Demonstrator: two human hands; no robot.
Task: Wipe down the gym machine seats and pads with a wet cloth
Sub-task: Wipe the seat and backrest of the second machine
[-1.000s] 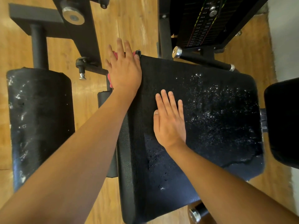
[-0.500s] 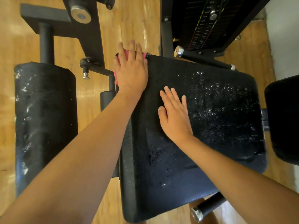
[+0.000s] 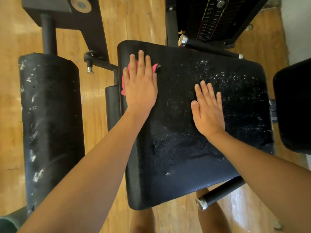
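Note:
A black padded seat (image 3: 193,157) with worn, flaking patches fills the middle of the view. My left hand (image 3: 140,84) lies flat with straight fingers on a pink cloth (image 3: 124,81), pressing it onto the seat's far left part. Only the cloth's edges show around the hand. My right hand (image 3: 207,110) rests flat on the seat's middle, fingers straight, holding nothing. White specks and scuffs cover the seat's right half.
A black roller pad (image 3: 50,128) with white scuffs stands to the left on a metal post. The weight stack (image 3: 212,19) is beyond the seat, a second black pad (image 3: 294,106) at the right edge. Chrome-capped handles (image 3: 218,194) flank the seat over a wooden floor.
My left hand has slid the pink cloth from the seat's far left corner inward and nearer onto the top surface. My right hand stayed flat on the seat.

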